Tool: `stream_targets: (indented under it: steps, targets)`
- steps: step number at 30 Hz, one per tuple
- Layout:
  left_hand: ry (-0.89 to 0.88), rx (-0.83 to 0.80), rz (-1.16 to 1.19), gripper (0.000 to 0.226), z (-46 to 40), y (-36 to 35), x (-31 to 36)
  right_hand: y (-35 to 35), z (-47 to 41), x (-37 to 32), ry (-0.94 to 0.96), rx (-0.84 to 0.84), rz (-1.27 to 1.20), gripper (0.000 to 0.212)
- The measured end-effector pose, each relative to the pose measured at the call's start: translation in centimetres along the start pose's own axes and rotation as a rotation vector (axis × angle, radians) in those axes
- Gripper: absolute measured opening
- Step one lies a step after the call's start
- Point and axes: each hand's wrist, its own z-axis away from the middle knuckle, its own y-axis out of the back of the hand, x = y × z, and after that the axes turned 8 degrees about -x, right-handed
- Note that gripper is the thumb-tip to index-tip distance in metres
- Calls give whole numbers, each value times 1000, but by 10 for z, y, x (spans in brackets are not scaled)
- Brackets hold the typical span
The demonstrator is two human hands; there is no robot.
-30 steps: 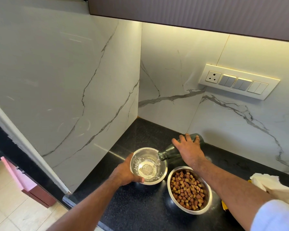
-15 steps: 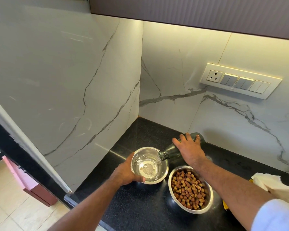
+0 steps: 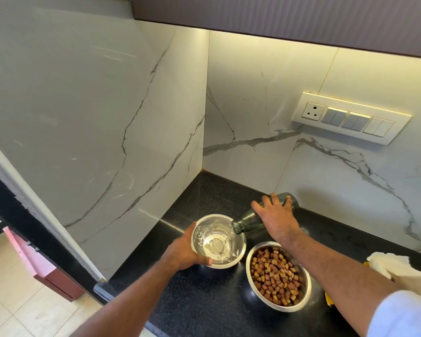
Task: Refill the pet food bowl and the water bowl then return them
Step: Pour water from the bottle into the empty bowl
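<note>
Bottle (image 3: 250, 221) axis runs from upper right down to lower left, mouth over the right rim of the water bowl (image 3: 218, 242) at lower centre. Right hand (image 3: 276, 218) wraps the bottle's body; left hand (image 3: 184, 250) clasps the bowl's left rim. Food bowl (image 3: 277, 276), filled, sits just beside on the counter (image 3: 204, 300).

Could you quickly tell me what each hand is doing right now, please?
Left hand: closed on the rim of the water bowl, steadying it on the counter.
Right hand: gripping the tilted glass bottle, pouring into that bowl.
</note>
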Motion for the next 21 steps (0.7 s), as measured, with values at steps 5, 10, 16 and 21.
stream_targets:
  steps: [5, 10, 16, 21]
  targets:
    - [5, -1, 1, 120, -1, -1, 0, 2, 1, 1, -1, 5, 12, 99]
    - [5, -4, 9, 123, -4, 0, -2, 2, 2, 1, -5, 5, 20, 98]
    - [-1, -15, 17, 122, -5, 0, -3, 1, 2, 0, -9, 13, 26, 98]
    - [-6, -8, -6, 123, -6, 0, -5, 2, 3, 0, -12, 19, 36, 95]
